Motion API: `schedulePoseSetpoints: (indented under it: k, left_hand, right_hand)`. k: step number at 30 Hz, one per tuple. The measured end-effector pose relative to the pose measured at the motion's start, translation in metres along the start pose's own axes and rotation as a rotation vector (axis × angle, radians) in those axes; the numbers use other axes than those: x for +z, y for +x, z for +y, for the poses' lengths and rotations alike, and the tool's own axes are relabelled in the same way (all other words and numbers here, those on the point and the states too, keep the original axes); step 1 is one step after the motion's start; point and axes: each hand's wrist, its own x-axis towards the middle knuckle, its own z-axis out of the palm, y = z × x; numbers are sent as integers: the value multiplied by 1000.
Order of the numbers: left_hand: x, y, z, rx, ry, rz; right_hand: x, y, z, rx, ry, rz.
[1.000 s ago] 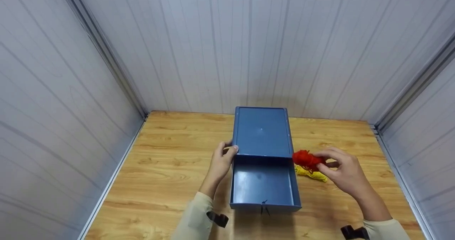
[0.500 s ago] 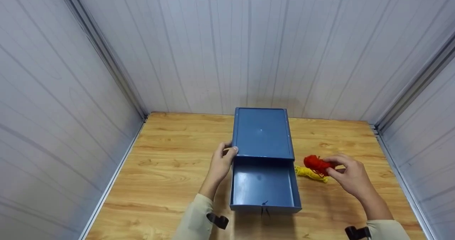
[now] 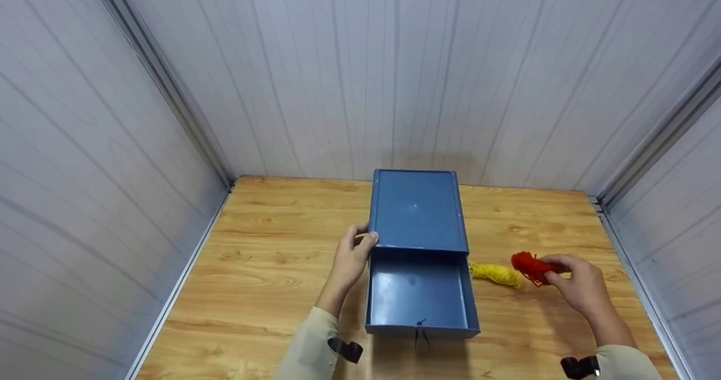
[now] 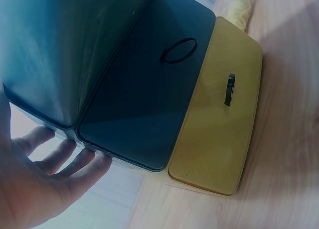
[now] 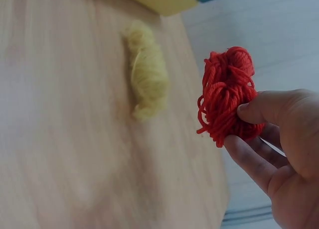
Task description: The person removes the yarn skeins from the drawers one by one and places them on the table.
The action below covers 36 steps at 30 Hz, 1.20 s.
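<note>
A blue drawer cabinet (image 3: 417,208) stands mid-table with its top drawer (image 3: 417,295) pulled out, the bare drawer floor showing. My left hand (image 3: 350,259) is at the cabinet's left side: thumb on the top front corner, fingertips (image 4: 94,162) against the side wall. To the right of the cabinet, my right hand (image 3: 583,284) pinches a red yarn bundle (image 5: 229,94) between thumb and fingers, raised over the table. A yellow yarn bundle (image 3: 495,274) lies on the table beside the cabinet, left of the red one.
Below the pulled-out drawer, the left wrist view shows a dark blue drawer (image 4: 144,89) and a yellow drawer (image 4: 214,114), each with a black loop pull. Pale panel walls (image 3: 360,76) enclose the wooden table (image 3: 270,267) at the back and sides.
My right hand has moved right and toward me with the red yarn bundle, away from the cabinet, uncovering the yellow bundle. The left hand and drawer have stayed put.
</note>
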Motion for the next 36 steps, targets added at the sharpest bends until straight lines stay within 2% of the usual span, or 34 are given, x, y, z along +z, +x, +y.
schedulePoseSetpoints:
  k: [13, 26, 31, 36]
  left_hand:
    - [0, -3, 0, 15, -9, -21]
    - [3, -1, 0, 24, 6, -11]
    - [4, -2, -1, 16, -7, -6]
    - [3, -2, 0, 2, -21, -9]
  right_hand:
    - [9, -11, 42, 134, -18, -65]
    - [20, -5, 59, 265, -21, -169]
    - [21, -4, 63, 233, -40, -188]
    - [22, -3, 64, 172, -74, -171]
